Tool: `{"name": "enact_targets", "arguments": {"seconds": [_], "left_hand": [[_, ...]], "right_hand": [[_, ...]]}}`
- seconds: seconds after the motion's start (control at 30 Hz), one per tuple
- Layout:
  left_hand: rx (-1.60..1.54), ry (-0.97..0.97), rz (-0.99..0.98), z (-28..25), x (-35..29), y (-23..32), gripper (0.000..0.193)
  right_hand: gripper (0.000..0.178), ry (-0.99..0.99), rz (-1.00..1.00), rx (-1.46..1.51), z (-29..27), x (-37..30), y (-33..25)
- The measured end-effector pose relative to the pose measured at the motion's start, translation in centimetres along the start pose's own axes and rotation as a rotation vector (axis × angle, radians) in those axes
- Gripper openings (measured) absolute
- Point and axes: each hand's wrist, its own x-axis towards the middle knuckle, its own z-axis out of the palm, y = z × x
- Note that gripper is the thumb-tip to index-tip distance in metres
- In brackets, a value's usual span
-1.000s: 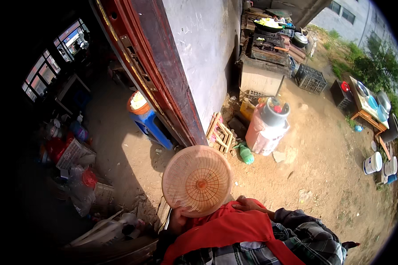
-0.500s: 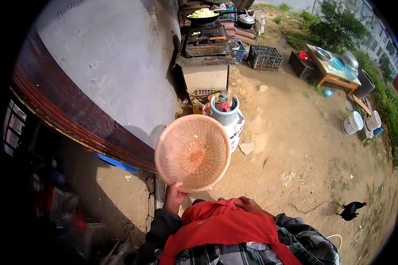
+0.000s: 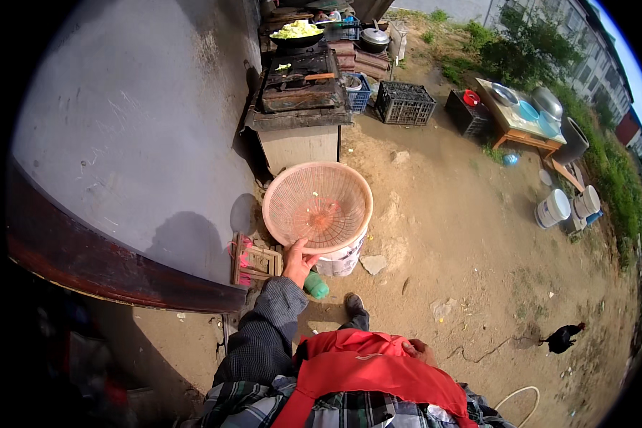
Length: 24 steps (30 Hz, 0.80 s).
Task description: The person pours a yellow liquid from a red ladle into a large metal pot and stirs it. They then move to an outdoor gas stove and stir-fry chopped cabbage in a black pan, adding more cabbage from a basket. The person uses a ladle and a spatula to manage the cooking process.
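So we've got a pink mesh basket (image 3: 318,203) out in front of us, above a pale wrapped container (image 3: 339,264) it mostly hides. Our left hand (image 3: 298,262) has its fingers closed on the near rim, and a few small bits lie inside. Our right hand (image 3: 421,351) sits near us on the red apron (image 3: 378,367), fingers partly hidden, so we can't tell if they're pinching cloth. Far left there's a stove (image 3: 303,89) with a pan (image 3: 292,42) of yellow-green food; a black bird (image 3: 562,339) stands to our right.
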Motion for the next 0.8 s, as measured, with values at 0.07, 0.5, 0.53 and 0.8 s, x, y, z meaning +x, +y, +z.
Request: {"name": "enact_targets", "arguments": {"seconds": [0.07,0.5,0.53,0.8], "left_hand": [[0.015,0.024,-0.001,0.8,1.9,-0.8,0.042],[0.241,0.263,-0.067,8.0,1.7,0.1,0.057],[0.226,0.195,0.035,8.3,0.9,0.1,0.063],[0.048,0.421,0.200,7.9,0.5,0.0,0.073]], "right_hand": [[0.061,0.010,-0.039,0.005,-2.5,1.9,-2.2],[0.044,-0.042,-0.025,0.006,-15.1,14.7,-11.4],[0.044,-0.059,-0.043,0.008,-15.6,15.6,-12.1],[0.037,-0.232,-0.209,-0.167,-20.9,27.5,-21.3]]}}
